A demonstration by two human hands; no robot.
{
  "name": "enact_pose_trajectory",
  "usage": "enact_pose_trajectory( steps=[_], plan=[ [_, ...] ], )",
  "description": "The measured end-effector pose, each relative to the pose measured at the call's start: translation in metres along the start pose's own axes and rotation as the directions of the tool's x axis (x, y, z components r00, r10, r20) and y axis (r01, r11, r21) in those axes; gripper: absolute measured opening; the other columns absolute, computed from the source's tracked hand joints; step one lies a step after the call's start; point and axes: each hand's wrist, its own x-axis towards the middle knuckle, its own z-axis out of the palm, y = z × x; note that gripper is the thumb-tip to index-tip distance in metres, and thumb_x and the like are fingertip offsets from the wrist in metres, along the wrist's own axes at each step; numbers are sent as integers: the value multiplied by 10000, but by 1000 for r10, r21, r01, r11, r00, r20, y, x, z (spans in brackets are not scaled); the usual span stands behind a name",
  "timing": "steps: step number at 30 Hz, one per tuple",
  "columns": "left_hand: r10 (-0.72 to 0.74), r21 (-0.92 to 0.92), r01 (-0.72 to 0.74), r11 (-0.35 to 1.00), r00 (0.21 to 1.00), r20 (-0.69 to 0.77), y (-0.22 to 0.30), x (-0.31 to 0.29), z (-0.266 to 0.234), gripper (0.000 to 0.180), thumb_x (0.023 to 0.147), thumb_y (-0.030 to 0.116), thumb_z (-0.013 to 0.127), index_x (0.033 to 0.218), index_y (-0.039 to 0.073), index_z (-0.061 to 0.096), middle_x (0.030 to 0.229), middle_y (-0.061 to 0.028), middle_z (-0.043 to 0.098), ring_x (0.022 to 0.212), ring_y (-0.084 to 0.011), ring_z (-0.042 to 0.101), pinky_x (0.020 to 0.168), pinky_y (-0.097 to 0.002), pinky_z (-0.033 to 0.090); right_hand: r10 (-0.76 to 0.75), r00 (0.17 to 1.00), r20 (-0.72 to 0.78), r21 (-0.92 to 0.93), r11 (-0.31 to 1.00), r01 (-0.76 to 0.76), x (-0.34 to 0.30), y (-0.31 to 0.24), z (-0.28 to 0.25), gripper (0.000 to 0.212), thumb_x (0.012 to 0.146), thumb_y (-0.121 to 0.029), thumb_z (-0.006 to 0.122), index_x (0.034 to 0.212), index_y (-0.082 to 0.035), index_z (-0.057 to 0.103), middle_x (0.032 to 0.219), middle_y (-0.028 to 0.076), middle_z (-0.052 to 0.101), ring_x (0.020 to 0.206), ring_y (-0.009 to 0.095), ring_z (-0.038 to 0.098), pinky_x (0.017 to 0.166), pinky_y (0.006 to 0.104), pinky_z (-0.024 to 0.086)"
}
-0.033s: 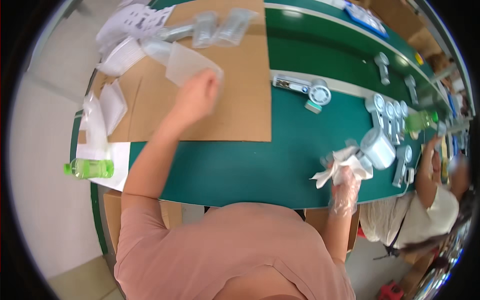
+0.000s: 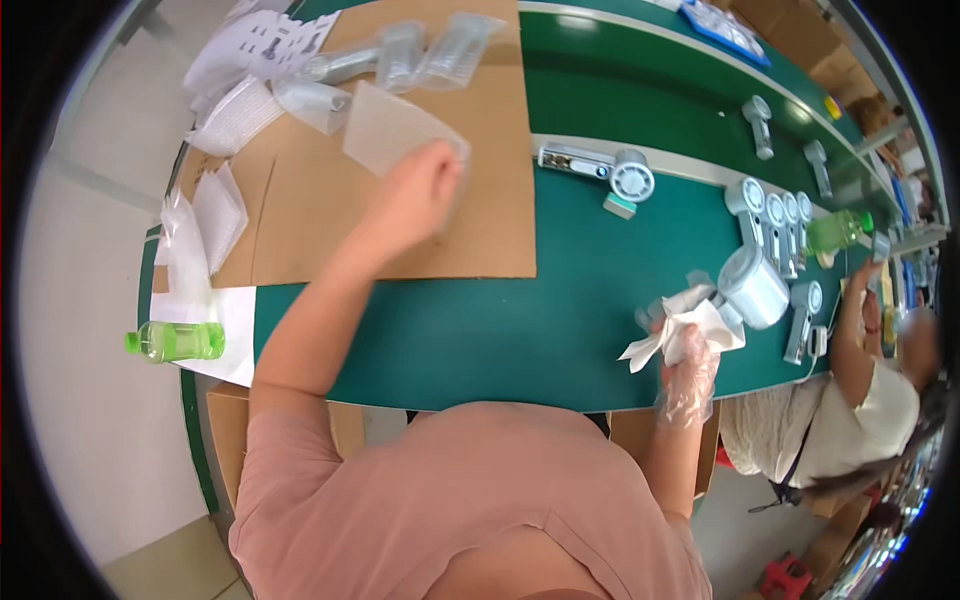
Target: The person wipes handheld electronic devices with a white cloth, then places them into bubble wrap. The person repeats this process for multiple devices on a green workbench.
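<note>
My left hand (image 2: 415,200) is bare and closed, pinching the corner of a translucent plastic pouch (image 2: 395,125) above a cardboard sheet (image 2: 480,220). In a clear plastic glove, my right hand (image 2: 688,375) grips a white cloth (image 2: 690,335) together with a grey handheld fan (image 2: 755,287). The fan's round head points away to the right; the cloth and fingers hide most of its handle. Beyond my left hand lie wrapped clear packages (image 2: 400,58) on the cardboard. A second handheld fan (image 2: 630,178) rests on the green table, its head by a small green-and-white block (image 2: 619,206).
Several handheld fans (image 2: 775,225) stand in a row at the right, with another fan (image 2: 803,320) nearer. Green-capped bottles stand or lie at the left (image 2: 175,341) and right (image 2: 838,232). White pouches (image 2: 220,215) lie at the left. Another person (image 2: 860,415) sits at the right.
My left hand has moved slightly right with the translucent pouch. The whole view has shifted a little; my right hand keeps its hold on the cloth and handheld fan.
</note>
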Motion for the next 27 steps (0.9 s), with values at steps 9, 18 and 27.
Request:
enact_pose_trajectory(
  steps=[9,18,27],
  plan=[
    [-115,210,56,976,952,284,12,10,39,161,844,148,613,864,8,538,924,-163,562,867,-356,549,751,-431,439,85,991,-100,-134,986,-98,-22,-20,-26,706,760,-263,773,1315,-16,414,1115,142,584,935,243,625,722,389,573],
    [-117,-83,161,984,915,385,2,4,41,83,835,86,620,830,4,627,708,-92,610,662,-210,576,625,-329,463,337,928,160,-159,936,-313,-10,-10,33,615,739,59,534,1339,-39,443,1192,57,565,1097,157,540,966,310,423],
    [-323,-346,594,726,739,591,-14,4,33,104,862,112,619,830,23,662,707,-8,614,607,-95,526,547,-288,443,623,715,316,-515,746,-423,44,32,94,387,906,-178,606,1244,-4,534,1081,101,642,944,161,616,830,273,486]
  ],
)
